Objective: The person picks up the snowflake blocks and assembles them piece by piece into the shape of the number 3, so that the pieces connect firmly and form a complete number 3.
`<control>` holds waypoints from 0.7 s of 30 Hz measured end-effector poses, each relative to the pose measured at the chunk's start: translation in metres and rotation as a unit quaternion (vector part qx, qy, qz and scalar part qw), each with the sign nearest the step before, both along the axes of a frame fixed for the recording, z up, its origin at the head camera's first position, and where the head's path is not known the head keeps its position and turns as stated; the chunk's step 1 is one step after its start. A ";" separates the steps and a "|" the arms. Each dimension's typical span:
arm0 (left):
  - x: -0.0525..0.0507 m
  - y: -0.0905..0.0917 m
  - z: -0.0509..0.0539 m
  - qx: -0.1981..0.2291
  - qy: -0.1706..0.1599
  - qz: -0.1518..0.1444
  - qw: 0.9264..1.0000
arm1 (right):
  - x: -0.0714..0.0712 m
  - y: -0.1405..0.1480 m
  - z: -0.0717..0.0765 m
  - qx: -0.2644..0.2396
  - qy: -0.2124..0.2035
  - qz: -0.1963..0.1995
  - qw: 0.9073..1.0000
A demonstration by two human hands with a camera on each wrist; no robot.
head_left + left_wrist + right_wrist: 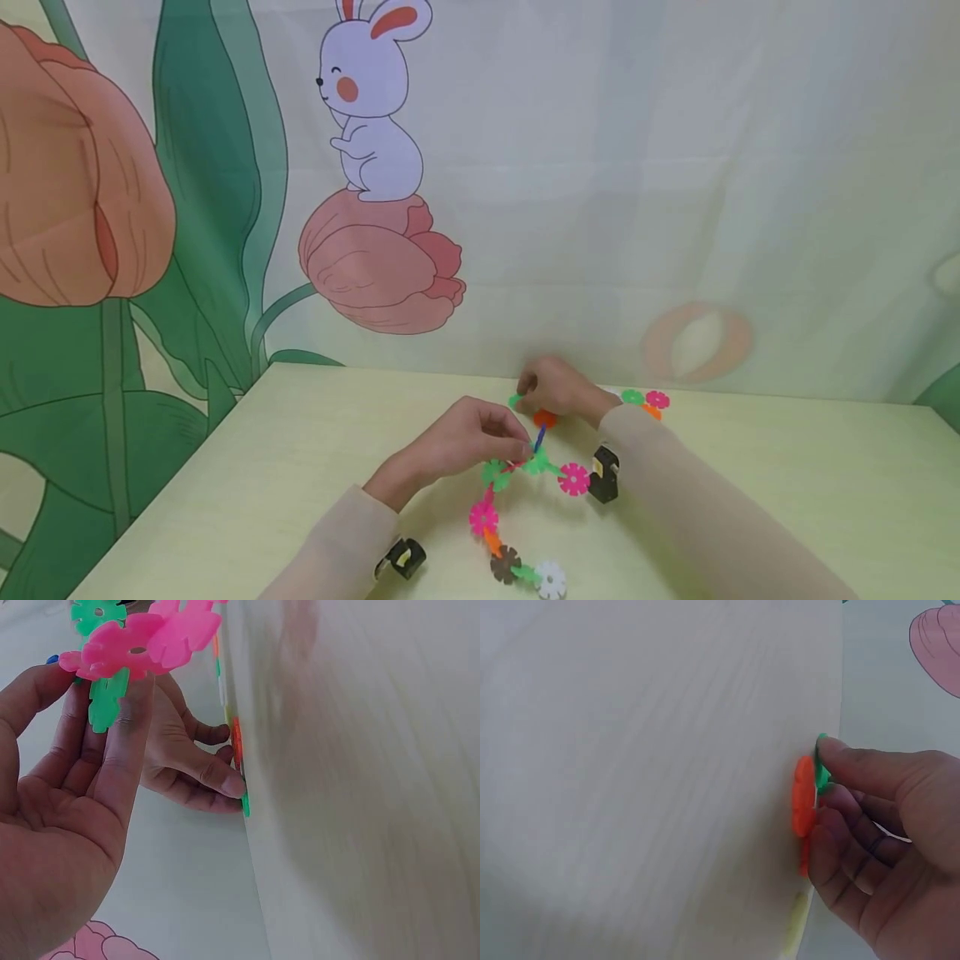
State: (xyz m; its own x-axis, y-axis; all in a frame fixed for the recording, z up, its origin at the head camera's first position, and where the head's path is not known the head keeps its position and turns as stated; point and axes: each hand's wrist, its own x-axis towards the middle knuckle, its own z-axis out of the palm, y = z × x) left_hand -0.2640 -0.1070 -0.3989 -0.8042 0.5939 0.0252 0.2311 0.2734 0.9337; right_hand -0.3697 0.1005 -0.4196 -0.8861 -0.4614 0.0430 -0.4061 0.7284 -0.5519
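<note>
"Where is there room to pass?"

"Along the bare table point(285, 450) at the left of the frame, and at far right, beyond the right sleeve point(705, 492) slanting across the lower right."

"And the obstacles?"

"A flower chain point(483, 518) curves through lower centre, its top gripped by the left hand point(465, 433); just behind, the right hand point(558, 387) crowds the cloth point(570, 183) bounding the table's back edge."

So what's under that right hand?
An orange flower-shaped disc peeks out beneath the right hand, with a green piece by its thumb. The hand hides part of the orange disc; anything fully covered can't be seen.
</note>
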 end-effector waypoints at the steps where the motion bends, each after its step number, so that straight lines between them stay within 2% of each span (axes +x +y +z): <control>1: 0.000 0.000 0.000 -0.001 0.000 0.000 1.000 | 0.001 0.000 0.001 0.001 -0.005 -0.005 1.000; 11: 0.002 0.002 0.004 -0.006 -0.004 0.006 1.000 | 0.004 0.004 0.005 0.007 -0.043 -0.032 0.999; 16: 0.002 0.002 0.005 -0.002 -0.007 0.004 1.000 | 0.007 0.005 0.004 0.003 -0.037 -0.035 0.999; 21: 0.003 0.004 0.004 0.007 -0.010 0.006 1.000 | 0.010 0.006 0.001 -0.016 -0.010 -0.023 1.000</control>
